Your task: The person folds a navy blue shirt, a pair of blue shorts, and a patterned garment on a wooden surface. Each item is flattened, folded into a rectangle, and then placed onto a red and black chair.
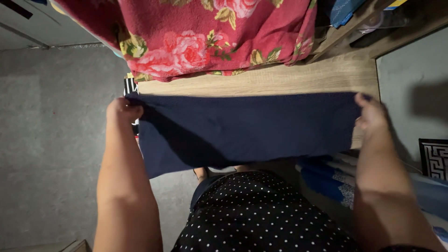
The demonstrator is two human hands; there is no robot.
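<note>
Nearest the camera, a black garment with small white dots [261,214] filled the lower middle of the view, worn by the person. Both bare forearms rose from the bottom edge on either side of it.

The left hand [122,111] was closed in a fist on the upper left corner of a dark navy blue rectangular cloth [242,128]. The right hand [371,114] was closed on the cloth's upper right corner, thumb side visible, fingers hidden behind the fabric. The cloth was stretched flat and taut between the two hands, its top edge about level, its lower edge hanging free, lower on the left side. It was held in front of the near edge of a light wooden tabletop [298,77]; whether it touched the table could not be told.

Lower right, beside the right forearm, lay blue and white patterned fabric [329,179]. At the right edge was a black-and-white maze-patterned item [434,158], partly cut off.

Farther off, a red towel with pink rose print [196,37] lay heaped on the tabletop. A grey concrete floor [51,140] lay to the left.
</note>
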